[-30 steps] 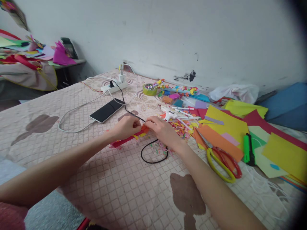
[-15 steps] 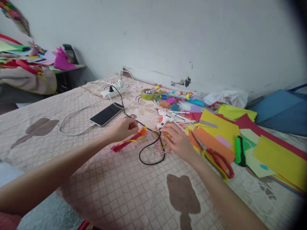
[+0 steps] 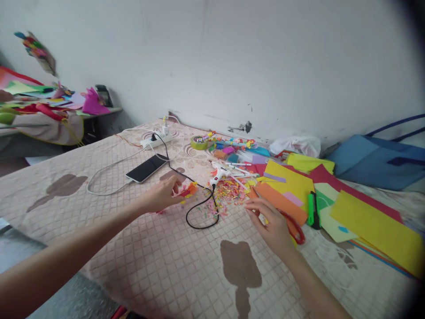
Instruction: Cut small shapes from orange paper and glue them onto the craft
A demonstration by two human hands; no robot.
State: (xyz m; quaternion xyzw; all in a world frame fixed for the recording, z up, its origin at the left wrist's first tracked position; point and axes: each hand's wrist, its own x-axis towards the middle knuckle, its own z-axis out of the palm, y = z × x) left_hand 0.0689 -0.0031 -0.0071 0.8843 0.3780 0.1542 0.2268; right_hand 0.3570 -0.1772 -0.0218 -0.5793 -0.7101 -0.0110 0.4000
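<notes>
My left hand is over a red and orange paper piece on the cloth, its fingers loosely curled and apart. Part of that piece is hidden under the hand. My right hand hovers with fingers partly bent and apart, and it covers much of the scissors, whose red handle shows beside it. Between the hands lies a white glue gun, its black cord looping towards me. Coloured paper scraps are scattered around the gun.
To the right are yellow paper sheets, orange paper, a green cutter and a blue bag. A phone on a white cable lies left of centre, near a power strip. Tape stands near the wall.
My right hand has moved right, from beside the glue gun to over the scissors. My left hand has come slightly lower over the paper piece. The camera view has shifted a little.
</notes>
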